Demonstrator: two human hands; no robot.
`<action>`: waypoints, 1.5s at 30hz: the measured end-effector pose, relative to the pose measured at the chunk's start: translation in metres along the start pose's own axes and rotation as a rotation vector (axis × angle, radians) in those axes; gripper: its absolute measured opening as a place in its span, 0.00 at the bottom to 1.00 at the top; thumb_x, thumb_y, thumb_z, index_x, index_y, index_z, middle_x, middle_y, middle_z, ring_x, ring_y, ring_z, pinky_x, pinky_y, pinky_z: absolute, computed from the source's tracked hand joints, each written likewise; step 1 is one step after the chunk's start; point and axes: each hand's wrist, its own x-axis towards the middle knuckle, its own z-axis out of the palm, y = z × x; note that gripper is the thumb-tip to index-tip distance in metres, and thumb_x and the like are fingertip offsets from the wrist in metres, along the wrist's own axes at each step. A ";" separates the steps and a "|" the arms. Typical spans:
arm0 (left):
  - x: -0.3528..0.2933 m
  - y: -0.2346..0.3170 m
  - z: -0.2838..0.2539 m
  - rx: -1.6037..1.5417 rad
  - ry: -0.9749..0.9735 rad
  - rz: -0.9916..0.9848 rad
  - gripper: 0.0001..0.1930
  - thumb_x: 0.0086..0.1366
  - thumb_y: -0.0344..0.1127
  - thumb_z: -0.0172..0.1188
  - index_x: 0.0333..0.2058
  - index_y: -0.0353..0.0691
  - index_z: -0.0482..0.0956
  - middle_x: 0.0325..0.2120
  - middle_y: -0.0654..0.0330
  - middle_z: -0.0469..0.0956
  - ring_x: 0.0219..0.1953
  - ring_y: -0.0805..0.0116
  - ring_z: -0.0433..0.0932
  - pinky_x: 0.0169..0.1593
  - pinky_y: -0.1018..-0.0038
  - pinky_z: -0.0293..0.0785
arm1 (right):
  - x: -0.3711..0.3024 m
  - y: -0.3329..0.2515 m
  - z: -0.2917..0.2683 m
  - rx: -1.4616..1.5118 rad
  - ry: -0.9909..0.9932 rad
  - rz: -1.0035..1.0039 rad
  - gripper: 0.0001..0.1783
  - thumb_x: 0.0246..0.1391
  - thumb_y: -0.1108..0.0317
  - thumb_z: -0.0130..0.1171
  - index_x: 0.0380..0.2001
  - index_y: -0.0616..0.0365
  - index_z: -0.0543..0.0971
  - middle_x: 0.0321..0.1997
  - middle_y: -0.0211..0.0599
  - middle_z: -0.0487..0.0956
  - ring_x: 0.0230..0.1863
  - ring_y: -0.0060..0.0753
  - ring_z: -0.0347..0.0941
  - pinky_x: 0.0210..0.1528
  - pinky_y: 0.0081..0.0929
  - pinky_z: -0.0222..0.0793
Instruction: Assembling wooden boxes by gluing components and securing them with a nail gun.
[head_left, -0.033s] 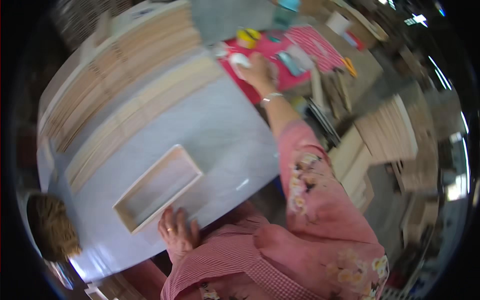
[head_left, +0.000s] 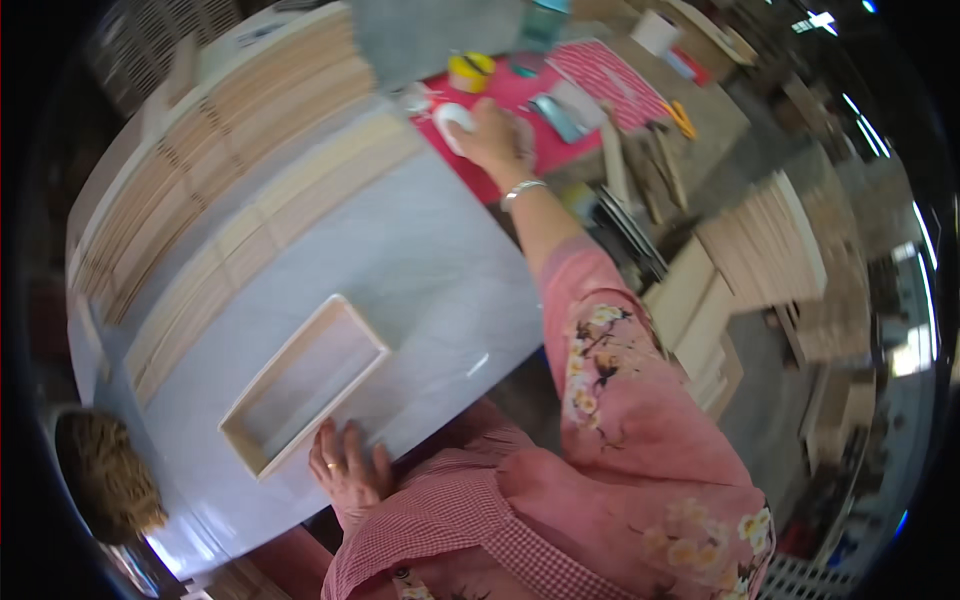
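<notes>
My left hand [head_left: 348,468] rests on the table beside the near edge of a shallow rectangular wooden frame [head_left: 370,368], fingers spread and holding nothing. The frame lies flat, with the grey tabletop showing through its middle. At the far right of the table, my right arm is stretched out over a red mat [head_left: 480,182]. There my right hand [head_left: 492,142] has its thumb and fingers closed at a white round roll-like thing [head_left: 451,116]; blur hides the exact grip. A yellow-and-black tape roll [head_left: 470,72] stands just beyond it.
Stacked wooden strips [head_left: 235,125] line the table's far left side. A container of brown fibrous material [head_left: 105,465] stands at the left edge. Right of the mat lie orange scissors [head_left: 682,120] and long wooden pieces [head_left: 618,165]. More boards [head_left: 765,245] are stacked at right.
The whole picture has shifted slightly to the left. Both hands keep nearly the same places relative to the frame and mat.
</notes>
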 end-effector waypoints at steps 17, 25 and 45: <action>-0.003 -0.032 0.026 0.175 0.098 0.068 0.21 0.73 0.49 0.48 0.56 0.44 0.75 0.60 0.52 0.71 0.58 0.50 0.70 0.60 0.54 0.66 | -0.441 0.348 -0.236 -0.244 0.768 0.866 0.16 0.63 0.58 0.56 0.38 0.63 0.78 0.32 0.43 0.79 0.35 0.39 0.77 0.40 0.35 0.74; -0.003 -0.028 0.025 0.192 0.118 0.078 0.20 0.72 0.48 0.50 0.56 0.44 0.75 0.60 0.52 0.70 0.58 0.50 0.70 0.59 0.54 0.67 | -0.545 0.384 -0.191 -0.517 0.186 1.321 0.38 0.49 0.39 0.64 0.41 0.70 0.80 0.33 0.53 0.80 0.42 0.48 0.80 0.46 0.41 0.77; 0.005 -0.008 -0.021 -0.250 0.080 -0.083 0.23 0.61 0.39 0.64 0.53 0.36 0.76 0.56 0.51 0.72 0.57 0.50 0.70 0.61 0.57 0.65 | -0.347 0.208 -0.263 0.524 0.495 0.308 0.15 0.67 0.68 0.47 0.49 0.66 0.78 0.43 0.47 0.83 0.38 0.38 0.77 0.43 0.31 0.74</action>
